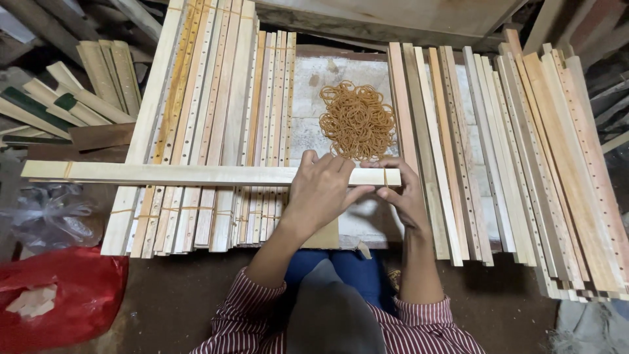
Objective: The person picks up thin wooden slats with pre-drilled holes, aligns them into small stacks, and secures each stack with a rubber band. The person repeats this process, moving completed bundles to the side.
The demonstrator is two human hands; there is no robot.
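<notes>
- Two hands: left hand (321, 187) and right hand (403, 190), both on one bundle of wooden slats (196, 174) lying crosswise.
- Two rubber bands show on that bundle, one near each end (67, 170) (385, 177).
- One heap of loose rubber bands (357, 120); too many and too tangled to count.
- Two broad stacks of drilled wooden slats on the worktop: the left stack (216, 131) and the right stack (511, 151); slats too many to count surely.
- One red plastic bag (72, 295).
- One clear plastic bag (52, 216).
</notes>
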